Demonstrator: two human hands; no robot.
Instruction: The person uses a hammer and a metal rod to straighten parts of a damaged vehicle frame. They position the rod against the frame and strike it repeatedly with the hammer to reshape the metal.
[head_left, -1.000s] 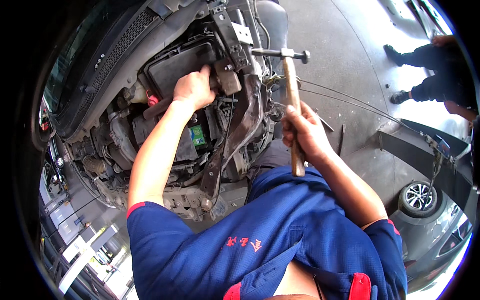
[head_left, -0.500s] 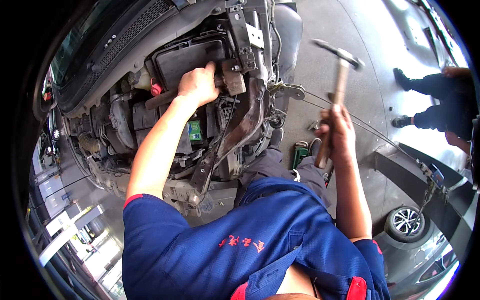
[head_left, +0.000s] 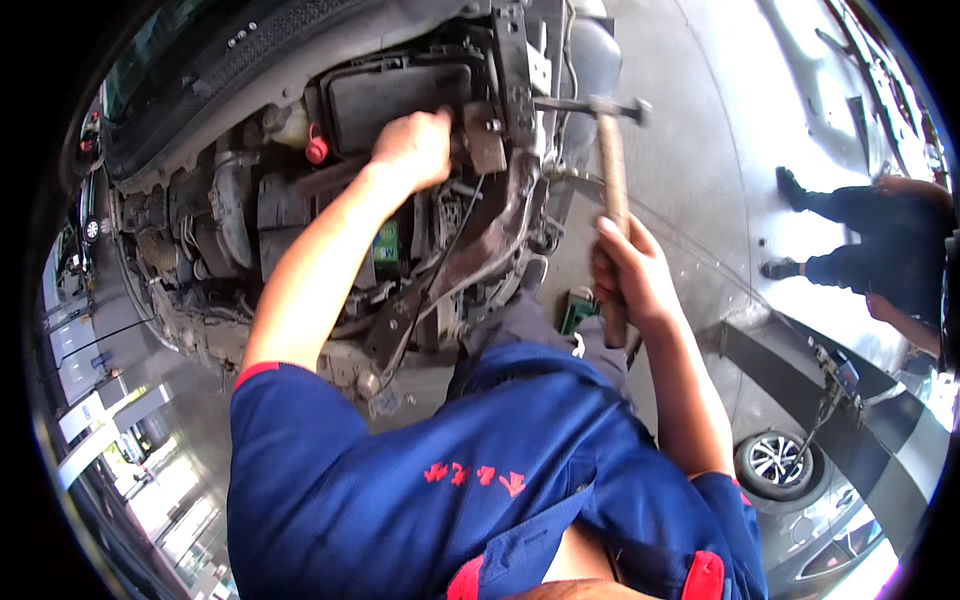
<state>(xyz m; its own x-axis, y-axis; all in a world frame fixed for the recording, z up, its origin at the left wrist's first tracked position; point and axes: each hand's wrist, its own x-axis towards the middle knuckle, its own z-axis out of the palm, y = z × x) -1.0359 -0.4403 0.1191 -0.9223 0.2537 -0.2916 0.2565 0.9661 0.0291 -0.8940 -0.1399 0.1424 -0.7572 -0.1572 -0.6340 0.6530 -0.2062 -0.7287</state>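
My left hand (head_left: 413, 150) grips a heavy hammer with a blocky, worn metal head (head_left: 486, 146), held against the car's front frame bracket (head_left: 515, 75) beside a black lidded box (head_left: 390, 105). My right hand (head_left: 630, 265) is closed around the wooden handle of a second hammer (head_left: 612, 170). Its long steel head reaches toward the bracket, slightly blurred; I cannot tell whether they touch. Below my left hand the open engine bay shows a red cap (head_left: 317, 146), hoses and a green battery (head_left: 387, 242).
At right, another person (head_left: 875, 240) in dark trousers stands on the grey floor. Cables run from the car front to a dark steel rig (head_left: 765, 355). A car with a visible wheel (head_left: 778, 462) is at lower right; a green tool (head_left: 580, 305) lies by my feet.
My right hand swung the hammer out to the right, and it has come back left toward the bracket. My left hand stays on the blocky hammer while the view has shifted slightly.
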